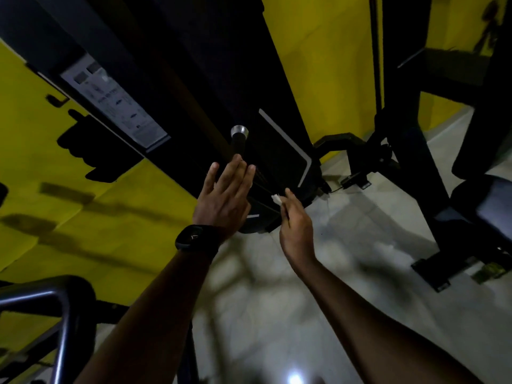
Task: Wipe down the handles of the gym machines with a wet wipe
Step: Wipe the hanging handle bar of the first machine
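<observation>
Right hand (pixel 295 225) pinches a small, crumpled white wet wipe (pixel 276 199) between thumb and fingertips. Only a corner of the wipe shows above the thumb, probably so that a fresh edge can be laid on the grip. It hangs just right of and below the handle (pixel 237 145), not yet on it.

The handle is a short black bar with a bright silver end cap, pointing toward the camera from the dark body of the machine (pixel 194 79). The left hand (pixel 224 195) is raised in front of its lower end with fingers straight and close together, holding nothing. Its fingertips overlap the bar, but whether they touch it cannot be told from this angle. It looks placed to steady the handle or guide the way while the wipe comes across. By this reading the wiping of this handle has not begun.

A dark watch (pixel 192 241) sits on the left wrist, with no brand legible on its face. On the machine's column, up and left of the handle, is a pale instruction plate (pixel 116 106) with small pictograms and lines of print, too blurred to read. Behind the machine is a yellow wall (pixel 55 189), and below it a pale grey floor (pixel 346 259). A grey metal tube frame (pixel 55 300) crosses the lower left corner, and another dark machine frame (pixel 415 176) stands to the right.
</observation>
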{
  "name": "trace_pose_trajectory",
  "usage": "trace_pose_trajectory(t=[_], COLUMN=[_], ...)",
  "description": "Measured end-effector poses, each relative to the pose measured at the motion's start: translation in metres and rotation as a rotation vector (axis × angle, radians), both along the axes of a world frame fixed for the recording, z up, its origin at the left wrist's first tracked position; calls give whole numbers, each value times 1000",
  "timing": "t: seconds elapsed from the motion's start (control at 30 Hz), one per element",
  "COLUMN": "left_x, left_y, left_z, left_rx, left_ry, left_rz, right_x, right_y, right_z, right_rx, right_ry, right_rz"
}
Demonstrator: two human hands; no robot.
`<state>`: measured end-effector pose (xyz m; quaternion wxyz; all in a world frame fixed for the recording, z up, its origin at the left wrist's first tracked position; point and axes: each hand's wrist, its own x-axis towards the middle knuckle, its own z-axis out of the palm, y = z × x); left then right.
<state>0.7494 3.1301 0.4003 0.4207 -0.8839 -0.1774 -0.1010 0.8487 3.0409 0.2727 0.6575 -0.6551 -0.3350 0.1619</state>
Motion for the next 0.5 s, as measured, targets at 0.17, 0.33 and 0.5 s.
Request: trace_pose_trajectory(t=[0.17, 0.33, 0.5], left_x=[8, 12, 18], left_y=[-10, -8, -6], left_z=[22, 30, 33], left_rx=[90, 97, 116], left_ry=[-51, -140, -202], left_rz=[59, 45, 114], right_x=[22, 38, 65], right_y=[19, 39, 60], right_z=[45, 77, 90], right_rx=[139, 172, 259], right_ry=[31, -54, -303], right_rz=[-21, -1, 313])
